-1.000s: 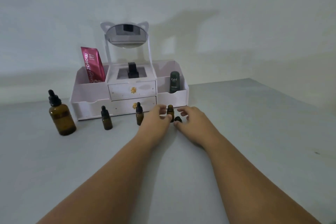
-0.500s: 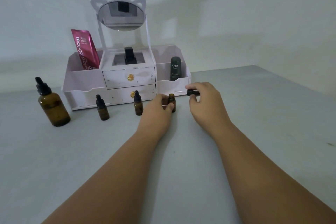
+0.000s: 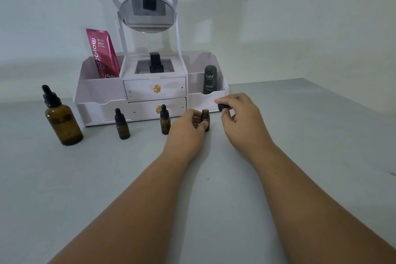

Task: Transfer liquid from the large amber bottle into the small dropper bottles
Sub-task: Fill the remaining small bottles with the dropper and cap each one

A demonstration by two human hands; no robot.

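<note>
The left hand (image 3: 188,128) reaches forward over the grey surface (image 3: 214,199). Its grip is curled round the small open amber glass bottle (image 3: 205,114), thumb in front and fingers behind, so that the bottle stands upright on the surface and cannot tip. This bottle has no cap and its mouth is free.

The right hand (image 3: 242,120) hangs just beside it, a little higher, and its grip pinches the small black dropper cap (image 3: 222,106) between thumb and fingertips. The cap seems to be held up and aside to leave the mouth open for filling. Whether a pipette hangs under the cap cannot be told.

The large amber glass bottle with a black dropper top (image 3: 63,122) stands upright at the far left, well apart from both hands. Its top is on, so no liquid is taken from it yet. Between it and the left hand stand the left capped small amber bottle (image 3: 122,127) and the middle capped small amber bottle (image 3: 165,123), in a row before the white plastic organiser with drawers and a cat-ear mirror (image 3: 100,92), probably waiting their turn. One hand must probably become free to reach the large bottle.
</note>
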